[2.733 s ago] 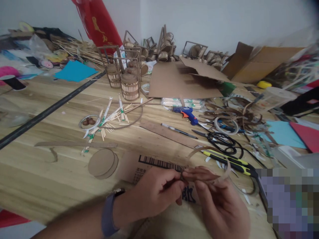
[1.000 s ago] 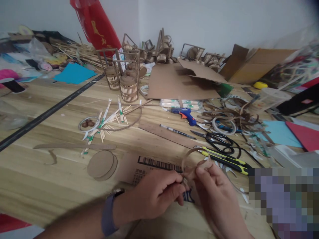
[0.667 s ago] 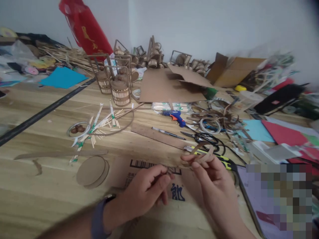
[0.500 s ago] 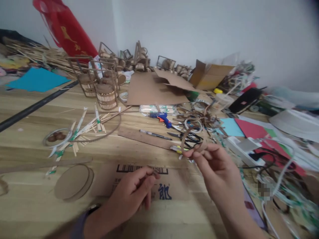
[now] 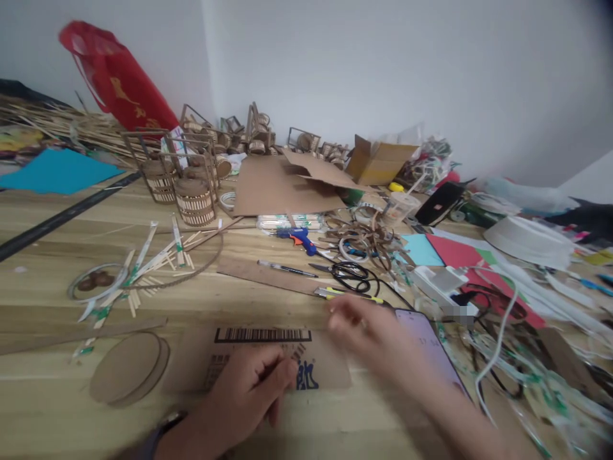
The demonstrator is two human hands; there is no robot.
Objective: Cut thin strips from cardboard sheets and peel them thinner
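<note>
My left hand (image 5: pixel 251 391) rests on a flat cardboard piece with a barcode (image 5: pixel 261 345), its fingers curled into a pinch; what they hold is hidden. My right hand (image 5: pixel 366 327) hovers just right of that piece, near a yellow-handled knife (image 5: pixel 347 294) and a phone (image 5: pixel 428 348). It is smeared by motion, so its fingers and any load are unclear. Two stacked cardboard discs (image 5: pixel 125 367) lie to the left of my left hand.
Black scissors (image 5: pixel 350 275), a pen (image 5: pixel 286 269), a long cardboard strip (image 5: pixel 261 275) and a blue glue gun (image 5: pixel 297 237) lie beyond my hands. Curled strips (image 5: pixel 366 236), stick cages (image 5: pixel 191 195), loose sticks (image 5: pixel 148 259), cables and coloured paper (image 5: pixel 454 252) crowd the table.
My right hand, which pinched a curled cardboard strip loop, has dropped toward the table and the loop is out of sight. The view has swung right. My left hand stays curled.
</note>
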